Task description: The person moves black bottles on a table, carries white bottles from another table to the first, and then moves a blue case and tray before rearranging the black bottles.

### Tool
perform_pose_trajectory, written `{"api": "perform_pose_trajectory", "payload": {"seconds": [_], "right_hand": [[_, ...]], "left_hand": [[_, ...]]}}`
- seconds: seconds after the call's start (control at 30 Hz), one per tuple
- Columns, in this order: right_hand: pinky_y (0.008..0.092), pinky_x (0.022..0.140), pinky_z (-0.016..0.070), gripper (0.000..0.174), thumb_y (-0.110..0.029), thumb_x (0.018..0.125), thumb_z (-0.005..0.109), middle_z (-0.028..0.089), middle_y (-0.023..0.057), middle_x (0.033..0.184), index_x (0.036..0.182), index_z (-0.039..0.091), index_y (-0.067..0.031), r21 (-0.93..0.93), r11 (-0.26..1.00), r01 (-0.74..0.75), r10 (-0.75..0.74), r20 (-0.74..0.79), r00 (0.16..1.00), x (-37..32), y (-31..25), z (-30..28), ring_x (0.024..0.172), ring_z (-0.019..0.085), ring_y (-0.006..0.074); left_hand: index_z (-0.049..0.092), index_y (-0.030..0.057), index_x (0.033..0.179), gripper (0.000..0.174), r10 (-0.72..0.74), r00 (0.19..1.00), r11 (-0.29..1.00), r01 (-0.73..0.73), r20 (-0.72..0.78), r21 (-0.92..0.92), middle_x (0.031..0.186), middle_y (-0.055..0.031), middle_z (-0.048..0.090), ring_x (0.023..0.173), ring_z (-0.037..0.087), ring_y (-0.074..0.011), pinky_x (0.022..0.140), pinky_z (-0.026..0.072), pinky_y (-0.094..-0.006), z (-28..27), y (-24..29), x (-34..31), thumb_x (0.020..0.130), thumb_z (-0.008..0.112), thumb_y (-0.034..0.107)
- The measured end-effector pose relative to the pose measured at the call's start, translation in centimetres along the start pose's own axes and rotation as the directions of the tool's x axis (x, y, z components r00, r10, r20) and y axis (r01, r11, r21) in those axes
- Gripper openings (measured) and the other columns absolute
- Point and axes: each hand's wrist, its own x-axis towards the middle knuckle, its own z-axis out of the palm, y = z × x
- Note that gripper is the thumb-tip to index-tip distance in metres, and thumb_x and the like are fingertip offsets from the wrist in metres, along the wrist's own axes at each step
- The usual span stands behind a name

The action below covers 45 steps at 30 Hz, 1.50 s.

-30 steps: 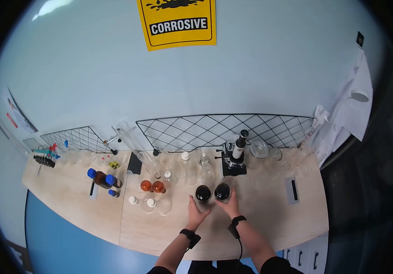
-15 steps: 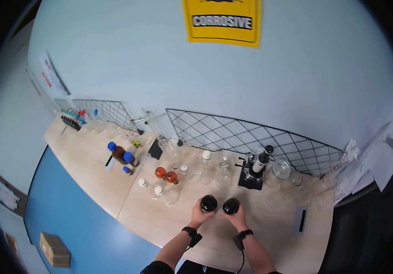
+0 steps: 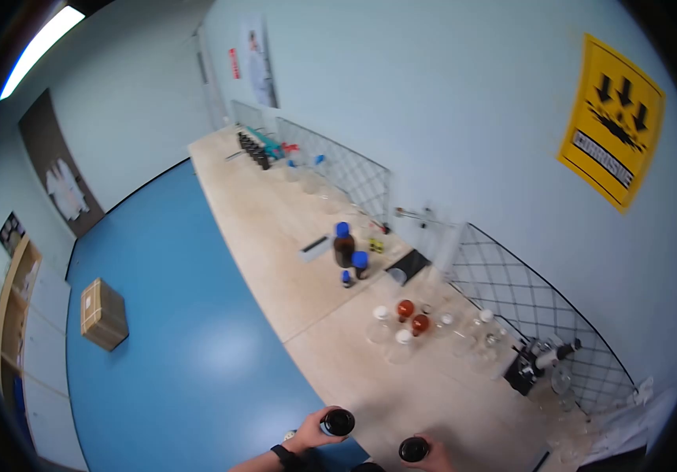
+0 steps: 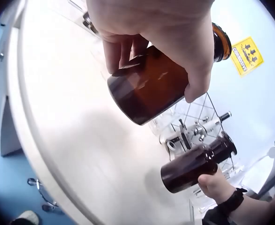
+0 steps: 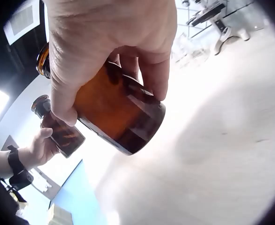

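Note:
In the left wrist view an amber glass bottle lies tilted in the left hand, whose thumb and fingers wrap its sides. The right hand grips a second amber bottle the same way in the right wrist view. Both bottles are held above the pale bench. From the head, the left hand with its dark bottle is near the bench's front edge; the right hand with the other bottle is lower, at the frame's bottom.
On the bench stand blue-capped brown bottles, round orange flasks, white-capped clear flasks and a microscope. A wire rack lines the wall. A cardboard box sits on the blue floor.
The head view has swung left, showing more floor and room. Both hands still hold their bottles, now farther apart; the left one has moved toward or past the bench's front edge.

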Motion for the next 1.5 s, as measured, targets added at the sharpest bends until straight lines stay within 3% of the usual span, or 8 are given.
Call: {"api": "perform_pose_trajectory", "payload": {"seconds": [0.23,0.3,0.53,0.7,0.73,1.07,1.27,1.5], "right_hand": [[0.0360,0.075,0.0477,0.051,-0.025,0.061,0.076,0.059,0.0100,0.095,0.103,0.054,-0.0059,-0.112,0.945,0.307,-0.307,0.018,0.951,11.1,-3.5,13.8,0.083,0.058,0.0247],[0.0314,0.082,0.0471,0.067,-0.030,0.047,0.085,0.062,0.0066,0.094,0.102,0.055,-0.0082,-0.224,0.956,0.189,-0.172,0.093,0.981,15.0,-6.2,18.0,0.091,0.060,0.0164],[0.0285,0.077,0.0474,0.059,-0.028,0.051,0.083,0.062,0.0071,0.089,0.099,0.055,-0.0095,-0.109,0.960,0.258,-0.240,0.152,0.959,25.9,-13.2,31.4,0.085,0.060,0.0145],[0.0296,0.077,0.0485,0.061,-0.030,0.050,0.083,0.063,0.0091,0.089,0.099,0.054,-0.0082,-0.142,0.957,0.254,-0.225,0.190,0.956,32.4,-16.0,36.3,0.084,0.062,0.0179],[0.0298,0.077,0.0486,0.061,-0.030,0.050,0.083,0.063,0.0091,0.088,0.099,0.054,-0.0075,-0.183,0.945,0.272,-0.241,0.172,0.955,33.7,-16.6,37.0,0.084,0.062,0.0182],[0.0309,0.076,0.0488,0.064,-0.032,0.049,0.083,0.062,0.0099,0.088,0.099,0.053,-0.0059,-0.281,0.905,0.321,-0.276,0.187,0.943,51.7,-20.1,44.2,0.083,0.062,0.0213],[0.0324,0.076,0.0483,0.065,-0.034,0.050,0.082,0.061,0.0103,0.090,0.099,0.051,-0.0053,-0.315,0.889,0.334,-0.268,0.233,0.935,65.3,-24.4,48.8,0.086,0.061,0.0219],[0.0323,0.079,0.0479,0.065,-0.033,0.052,0.082,0.061,0.0107,0.092,0.101,0.050,-0.0037,-0.252,0.918,0.304,-0.234,0.273,0.933,77.9,-29.8,56.1,0.088,0.061,0.0218]], "left_hand": [[0.054,0.0032,0.109,0.062,-0.065,0.965,0.994,0.085,-0.255,0.066,0.096,-0.0101,0.063,0.090,0.060,-0.0164,0.082,0.0452,-0.0280,-15.4,-2.6,-7.2,0.057,0.080,0.025],[0.054,0.0032,0.109,0.063,-0.024,0.952,0.994,0.055,-0.306,0.095,0.096,-0.0110,0.063,0.091,0.061,-0.0179,0.082,0.0455,-0.0287,-20.1,-4.4,-9.2,0.056,0.080,0.026],[0.055,0.0032,0.108,0.064,0.010,0.872,0.961,0.127,-0.489,0.245,0.097,-0.0120,0.062,0.091,0.061,-0.0207,0.082,0.0465,-0.0301,-33.0,-7.8,-15.0,0.054,0.080,0.028],[0.043,-0.0031,0.120,0.077,-0.274,0.809,0.954,0.299,-0.520,-0.038,0.116,-0.0208,0.052,0.110,0.050,-0.0276,0.089,0.0412,-0.0425,-37.3,-10.2,-16.3,0.063,0.075,0.036],[0.055,-0.0008,0.105,0.068,-0.109,0.687,0.987,0.158,-0.719,0.000,0.090,-0.0130,0.063,0.084,0.062,-0.0206,0.072,0.0502,-0.0310,-37.2,-12.5,-15.6,0.048,0.083,0.024],[0.054,-0.0006,0.107,0.065,-0.082,0.615,0.978,0.202,-0.784,0.056,0.093,-0.0146,0.063,0.086,0.062,-0.0210,0.074,0.0498,-0.0312,-51.1,-17.3,-7.0,0.053,0.081,0.024],[0.047,-0.0035,0.116,0.072,-0.401,0.657,0.916,0.305,-0.639,-0.261,0.112,-0.0223,0.054,0.105,0.053,-0.0279,0.085,0.0450,-0.0389,-62.3,-20.7,-0.8,0.059,0.078,0.026],[0.058,0.0020,0.092,0.052,-0.224,0.417,0.961,0.246,-0.881,-0.128,0.083,-0.0079,0.064,0.076,0.062,-0.0144,0.073,0.0486,-0.0287,-73.1,-22.7,3.8,0.051,0.083,0.022]]}}
